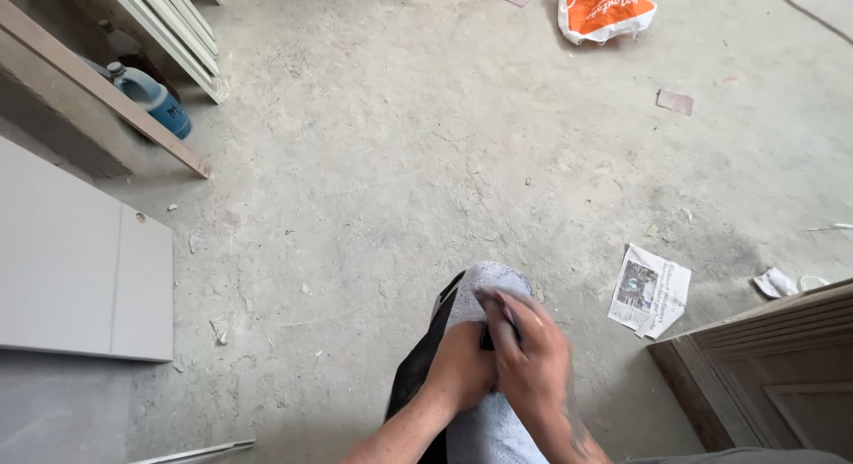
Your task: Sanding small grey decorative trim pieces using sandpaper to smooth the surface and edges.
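Both of my hands meet over my raised knee, which is covered in light grey denim (pixel 484 282) with a black strip along its left side. My left hand (pixel 460 368) is curled shut around a small dark object (pixel 486 340) that is mostly hidden. My right hand (pixel 529 353) lies over it, its fingers pressed against the same object and the denim. What the dark object is cannot be made out.
Dusty concrete floor all around. A grey panel (pixel 80 269) lies at the left, a wooden plank (pixel 107 95) and a blue jug (pixel 160 100) behind it. A folded newspaper (pixel 650 291), a wooden door panel (pixel 773 366), an orange sack (pixel 606 9) and scattered debris.
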